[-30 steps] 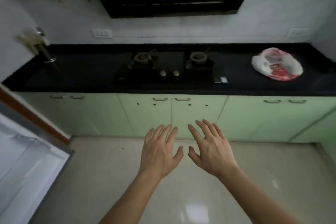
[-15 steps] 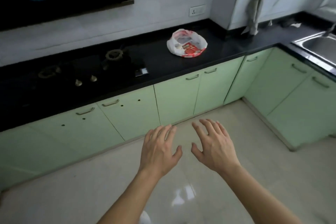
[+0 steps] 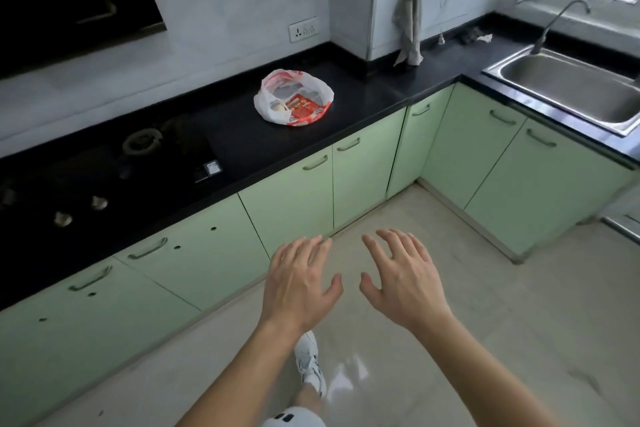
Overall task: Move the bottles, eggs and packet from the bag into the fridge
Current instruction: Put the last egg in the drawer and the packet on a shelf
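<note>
Head view: looking down into a kitchen corner, both bare arms reaching forward over the pale floor (image 3: 519,305).
Left hand (image 3: 298,282): hanging palm down in the air, fingers (image 3: 311,246) spreading wide and holding nothing.
Right hand (image 3: 403,282): hanging palm down just beside the left, thumbs near each other but apart, fingers (image 3: 391,241) fanning wide and holding nothing.
Bag (image 3: 293,97): a white and red plastic bag sitting on the black bench (image 3: 363,97), its mouth lying open toward the camera, well apart from both hands.
Bag contents: a red packet (image 3: 304,107) showing inside the bag and something pale beside it; too small to tell what else is lying in there.
Bench surroundings: a gas hob (image 3: 104,166) lying to the left of the bag, a steel sink (image 3: 571,90) with a curved tap (image 3: 557,21) sitting in the bench along the right wall.
Cupboards (image 3: 287,204): light green doors running closed under the bench on both sides of the corner.
Wall: a grey cloth (image 3: 410,24) hanging from a hook, its end touching the bench.
Foot: a white shoe (image 3: 308,360) standing on the floor below the left forearm.
</note>
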Demonstrator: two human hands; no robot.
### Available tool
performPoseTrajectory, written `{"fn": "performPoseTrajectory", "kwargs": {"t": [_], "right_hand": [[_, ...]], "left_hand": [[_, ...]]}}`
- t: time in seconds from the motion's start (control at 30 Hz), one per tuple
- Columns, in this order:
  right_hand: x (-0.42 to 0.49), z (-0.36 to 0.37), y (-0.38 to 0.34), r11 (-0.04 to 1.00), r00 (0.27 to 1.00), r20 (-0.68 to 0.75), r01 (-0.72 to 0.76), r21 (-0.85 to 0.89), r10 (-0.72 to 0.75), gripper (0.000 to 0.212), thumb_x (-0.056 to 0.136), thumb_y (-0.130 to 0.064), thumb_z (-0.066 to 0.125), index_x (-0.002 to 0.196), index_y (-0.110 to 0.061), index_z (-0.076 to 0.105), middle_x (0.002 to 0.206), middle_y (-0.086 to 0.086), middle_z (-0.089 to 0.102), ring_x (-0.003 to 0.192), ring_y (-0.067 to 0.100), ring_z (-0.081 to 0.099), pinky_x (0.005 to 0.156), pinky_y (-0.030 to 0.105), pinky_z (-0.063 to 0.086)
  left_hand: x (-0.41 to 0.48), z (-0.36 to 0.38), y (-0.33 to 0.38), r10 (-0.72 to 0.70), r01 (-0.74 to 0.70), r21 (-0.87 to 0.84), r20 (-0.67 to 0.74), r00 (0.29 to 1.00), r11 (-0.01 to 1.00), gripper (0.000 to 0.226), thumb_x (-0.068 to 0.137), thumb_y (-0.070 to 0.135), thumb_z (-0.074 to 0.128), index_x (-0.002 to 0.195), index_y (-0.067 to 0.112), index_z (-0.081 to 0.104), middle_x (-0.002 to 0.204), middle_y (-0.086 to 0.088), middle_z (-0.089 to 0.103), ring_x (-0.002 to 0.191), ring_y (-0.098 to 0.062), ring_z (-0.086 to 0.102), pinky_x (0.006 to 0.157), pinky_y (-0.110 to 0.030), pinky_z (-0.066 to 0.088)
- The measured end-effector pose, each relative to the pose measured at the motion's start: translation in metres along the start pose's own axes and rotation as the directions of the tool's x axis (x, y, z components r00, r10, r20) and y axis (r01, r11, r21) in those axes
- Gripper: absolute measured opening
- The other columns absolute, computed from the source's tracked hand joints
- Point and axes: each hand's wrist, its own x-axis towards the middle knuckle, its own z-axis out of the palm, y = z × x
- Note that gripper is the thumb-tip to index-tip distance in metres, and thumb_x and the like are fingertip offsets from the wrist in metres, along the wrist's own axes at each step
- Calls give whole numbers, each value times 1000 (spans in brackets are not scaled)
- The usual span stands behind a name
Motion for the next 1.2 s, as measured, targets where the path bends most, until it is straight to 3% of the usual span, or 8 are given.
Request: {"fn": "performPoseTrajectory", "kwargs": {"t": [0.7, 1.2], "right_hand": [[294, 43, -3, 997, 998, 50, -43, -65, 46, 63, 87, -53, 48, 141, -21, 50, 138, 9, 57, 131, 30, 51, 109, 50, 43], [471, 95, 101, 996, 999, 43, 30, 85, -34, 60, 84, -48, 57, 136, -18, 57, 130, 8, 61, 126, 31, 55, 104, 49, 47]], "left_hand": [[260, 23, -151, 18, -18, -40, -6, 1000, 999, 59, 89, 53, 46, 137, 21, 55, 139, 2, 59, 130, -18, 52, 110, -44, 42], [437, 73, -162, -109, 108, 38, 36, 993, 993, 63, 88, 55, 43, 137, 18, 56, 138, 1, 60, 130, -18, 53, 106, -43, 45]]}}
